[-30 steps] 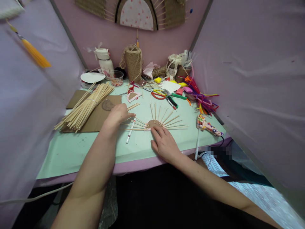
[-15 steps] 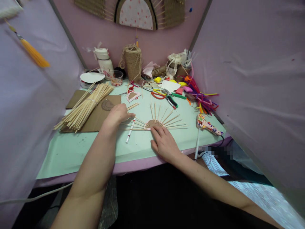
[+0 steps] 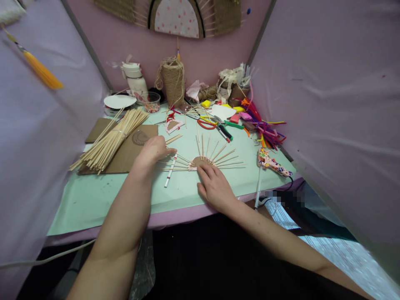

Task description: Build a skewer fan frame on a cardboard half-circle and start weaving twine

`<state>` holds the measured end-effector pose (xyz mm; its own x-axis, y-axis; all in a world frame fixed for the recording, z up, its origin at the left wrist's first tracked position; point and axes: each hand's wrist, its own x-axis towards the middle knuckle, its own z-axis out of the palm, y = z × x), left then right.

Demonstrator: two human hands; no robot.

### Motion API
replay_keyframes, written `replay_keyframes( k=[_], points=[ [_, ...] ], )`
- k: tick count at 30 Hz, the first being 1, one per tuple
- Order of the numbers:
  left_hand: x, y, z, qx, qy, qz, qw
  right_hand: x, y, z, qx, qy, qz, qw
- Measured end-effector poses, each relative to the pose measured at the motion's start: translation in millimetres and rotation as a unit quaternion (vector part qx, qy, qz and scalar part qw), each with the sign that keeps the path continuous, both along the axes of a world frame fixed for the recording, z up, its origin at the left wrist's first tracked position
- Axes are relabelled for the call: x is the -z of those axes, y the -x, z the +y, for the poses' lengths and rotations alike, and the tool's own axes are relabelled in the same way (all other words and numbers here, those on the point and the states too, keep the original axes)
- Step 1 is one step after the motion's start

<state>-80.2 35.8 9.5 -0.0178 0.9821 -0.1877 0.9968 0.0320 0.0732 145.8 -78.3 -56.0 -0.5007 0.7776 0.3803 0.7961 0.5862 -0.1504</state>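
Note:
A small brown cardboard half-disc (image 3: 200,160) with a pale pink edge lies on the table, thin wooden sticks (image 3: 223,154) fanning out from it. My right hand (image 3: 215,185) lies over its near edge, fingers stretched out and pressing flat. At the left end of the fan is my left hand (image 3: 153,149), one digit reaching right over the sticks. Its other fingers are curled and mostly hidden. A few wooden sticks (image 3: 174,139) poke out beyond it, seemingly gripped. Just beside that hand, a white pen (image 3: 169,175) with red bands lies under the fan's left sticks.
A bundle of sticks (image 3: 109,143) rests on a cardboard sheet (image 3: 125,160) at left. Behind are a twine roll (image 3: 174,83), a bottle (image 3: 136,81), scissors (image 3: 206,123) and pliers (image 3: 226,124). Pipe cleaners (image 3: 265,129) and a patterned glue gun (image 3: 273,163) lie right.
The whole view has shifted very slightly. Both hands and the stick fan keep their places.

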Motion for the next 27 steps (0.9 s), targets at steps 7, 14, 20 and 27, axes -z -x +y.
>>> replay_keyframes(
  k=[7,14,20,27],
  points=[
    [2.3,1.4,2.0,0.0,0.003,0.005,1.0,0.0,0.3,0.1,-0.001,0.014,0.005,1.0],
    [2.8,1.8,2.5,0.006,0.001,0.008,1.0,-1.0,-0.1,-0.3,-0.006,0.003,0.004,1.0],
    [3.8,2.3,3.5,0.007,-0.001,0.009,1.0,-1.7,-0.4,-0.4,-0.006,0.006,0.005,1.0],
    [4.9,3.1,4.1,0.007,-0.005,-0.004,1.0,-0.4,-0.1,-0.5,-0.003,0.007,0.006,1.0]
  ],
)
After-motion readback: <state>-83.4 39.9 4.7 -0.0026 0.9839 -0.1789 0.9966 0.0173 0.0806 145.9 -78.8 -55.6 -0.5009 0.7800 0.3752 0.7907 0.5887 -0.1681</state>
